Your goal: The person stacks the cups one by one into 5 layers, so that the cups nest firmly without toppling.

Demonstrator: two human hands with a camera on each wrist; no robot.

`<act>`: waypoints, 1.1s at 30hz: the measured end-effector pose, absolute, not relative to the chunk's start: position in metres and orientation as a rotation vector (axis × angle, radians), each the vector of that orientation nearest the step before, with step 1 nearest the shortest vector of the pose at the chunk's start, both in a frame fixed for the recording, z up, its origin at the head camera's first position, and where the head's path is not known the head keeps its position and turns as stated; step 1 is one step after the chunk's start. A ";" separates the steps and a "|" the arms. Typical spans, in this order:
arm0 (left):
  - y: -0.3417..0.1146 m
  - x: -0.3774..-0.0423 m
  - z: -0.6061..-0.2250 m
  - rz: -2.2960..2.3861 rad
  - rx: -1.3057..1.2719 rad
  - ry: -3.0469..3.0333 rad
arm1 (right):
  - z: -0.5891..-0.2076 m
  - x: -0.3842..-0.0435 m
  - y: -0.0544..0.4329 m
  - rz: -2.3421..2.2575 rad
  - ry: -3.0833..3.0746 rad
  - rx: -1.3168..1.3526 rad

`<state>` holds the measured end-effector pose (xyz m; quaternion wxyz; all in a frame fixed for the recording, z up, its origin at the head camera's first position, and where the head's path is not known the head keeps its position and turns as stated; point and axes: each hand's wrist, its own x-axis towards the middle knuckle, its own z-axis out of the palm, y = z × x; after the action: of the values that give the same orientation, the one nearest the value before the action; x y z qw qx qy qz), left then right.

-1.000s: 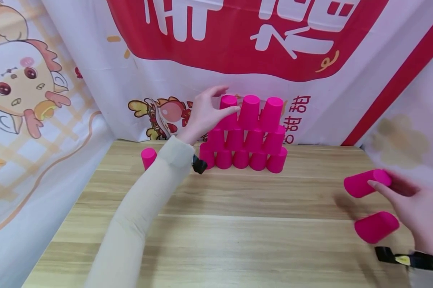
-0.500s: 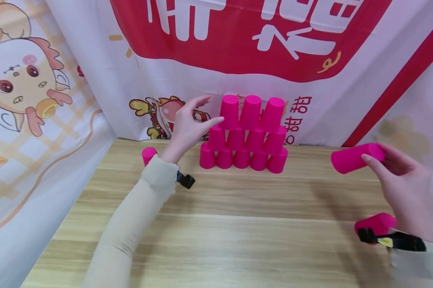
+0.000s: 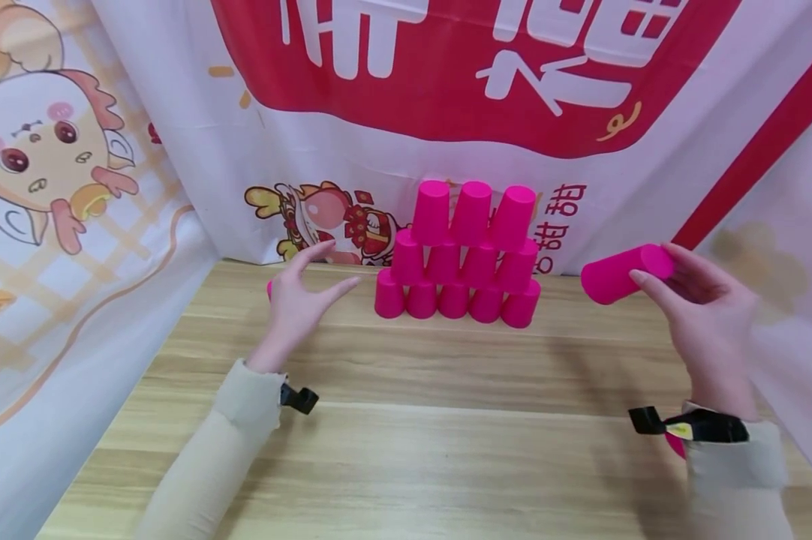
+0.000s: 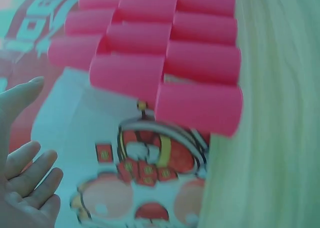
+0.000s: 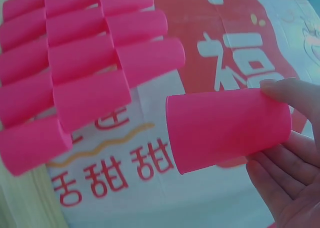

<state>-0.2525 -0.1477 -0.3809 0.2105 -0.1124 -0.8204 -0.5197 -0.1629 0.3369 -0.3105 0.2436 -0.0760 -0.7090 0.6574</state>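
A three-tier stack of upside-down pink cups (image 3: 443, 262) stands against the back cloth. Three cups form its top row, with several in each row below. My right hand (image 3: 713, 319) pinches another pink cup (image 3: 612, 277) between thumb and fingers, tilted, in the air to the right of the stack. In the right wrist view this held cup (image 5: 227, 130) lies sideways, apart from the stacked cups. To the left of the stack, my left hand (image 3: 294, 307) is raised with thumb and fingers spread, holding nothing. In the left wrist view its fingers (image 4: 37, 175) are clear of the stack.
Behind the left hand, a sliver of a pink cup (image 3: 269, 289) shows at the table's left. A further pink cup (image 3: 676, 444) is mostly hidden by the right wrist. The wooden table (image 3: 406, 465) meets printed cloth (image 3: 203, 150) at the back and sides.
My left hand has drawn away from the top-left cup of the stack, moving left and down. The right hand has carried its cup leftward and up, towards the stack.
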 end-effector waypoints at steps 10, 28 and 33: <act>-0.201 -0.253 -0.410 -1.424 -0.052 -2.177 | -0.277 -0.180 0.305 1.681 -1.950 -0.083; -0.239 -0.271 -0.447 -1.436 0.171 -2.384 | -0.207 -0.229 0.238 1.628 -1.951 0.124; -0.242 -0.277 -0.452 -1.475 0.180 -2.431 | -0.198 -0.245 0.228 1.604 -2.031 0.114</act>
<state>-0.2770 -0.2417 -0.4522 0.1457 0.0624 -0.8441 -0.5122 -0.2455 0.2279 -0.1985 0.2719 0.0425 -0.7545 0.5958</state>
